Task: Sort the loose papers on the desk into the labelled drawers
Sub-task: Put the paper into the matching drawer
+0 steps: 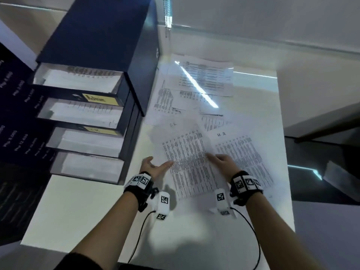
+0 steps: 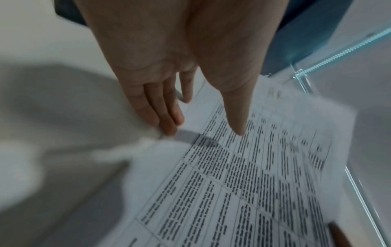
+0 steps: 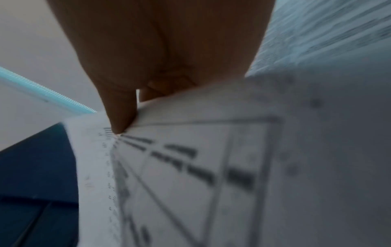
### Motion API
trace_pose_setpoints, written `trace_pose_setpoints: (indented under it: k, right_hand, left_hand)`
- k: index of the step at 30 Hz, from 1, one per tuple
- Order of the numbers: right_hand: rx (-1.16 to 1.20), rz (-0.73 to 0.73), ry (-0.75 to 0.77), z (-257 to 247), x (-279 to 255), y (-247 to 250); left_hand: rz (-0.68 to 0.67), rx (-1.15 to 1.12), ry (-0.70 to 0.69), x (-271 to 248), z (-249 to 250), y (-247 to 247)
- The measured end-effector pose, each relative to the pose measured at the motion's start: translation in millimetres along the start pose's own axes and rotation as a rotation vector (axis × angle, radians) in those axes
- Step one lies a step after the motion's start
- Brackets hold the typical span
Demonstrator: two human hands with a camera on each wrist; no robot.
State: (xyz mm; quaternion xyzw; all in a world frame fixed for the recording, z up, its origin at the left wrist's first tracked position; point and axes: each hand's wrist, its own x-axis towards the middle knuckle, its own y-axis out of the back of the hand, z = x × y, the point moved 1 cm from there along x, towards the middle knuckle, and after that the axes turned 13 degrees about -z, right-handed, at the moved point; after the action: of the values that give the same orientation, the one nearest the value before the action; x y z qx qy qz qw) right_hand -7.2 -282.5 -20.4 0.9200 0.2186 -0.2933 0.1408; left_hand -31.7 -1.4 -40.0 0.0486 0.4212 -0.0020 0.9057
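Observation:
A printed table sheet marked "H.R" is lifted off the white desk. My right hand pinches its right edge, thumb on top. My left hand is at the sheet's left edge with straight fingers, thumb over the print. At the left stands a dark blue drawer unit with several open drawers holding paper. One yellow label reads "Admin", and the label below it reads "H.R".
A second "H.R" sheet lies flat to the right. More printed sheets overlap at the back of the desk. A bead chain hangs at the far wall. The desk's right edge drops to a dark floor.

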Motion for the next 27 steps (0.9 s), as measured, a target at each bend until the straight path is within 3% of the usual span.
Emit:
trace_pose_setpoints:
  k: [4,6,7,9,11,14,18,21,24,27]
  right_hand:
    - [0.000,0.010,-0.100,13,-5,27]
    - [-0.146,0.025,-0.143,14,-6,32]
    - [-0.271,0.089,-0.136,14,-6,36]
    - [-0.495,0.367,-0.117,19,-6,55]
    - [-0.575,0.580,-0.245,29,-9,80]
    - [-0.530,0.579,-0.493,41,-14,111]
    - [-0.460,0.557,-0.539,44,-13,132]
    - [-0.424,0.667,-0.351,33,-19,136]
    - [-0.440,0.755,0.039,0,-44,130]
    - [-0.377,0.744,0.397,-48,-77,108]
  left_hand:
    - [0.148,0.292,0.008,-6,-3,-19]
    - [0.215,0.416,-0.030,-8,-5,-32]
    - [0.235,0.440,-0.035,-8,-5,-37]
    - [0.272,0.453,-0.033,-6,-4,-46]
    - [0.298,0.449,-0.051,-6,-3,-49]
    - [0.302,0.509,-0.082,-1,-4,-49]
    - [0.312,0.556,-0.008,3,5,-54]
    - [0.365,0.421,-0.033,-1,14,-64]
    - [0.407,0.329,-0.042,0,21,-77]
    - [0.403,0.300,-0.063,1,20,-77]
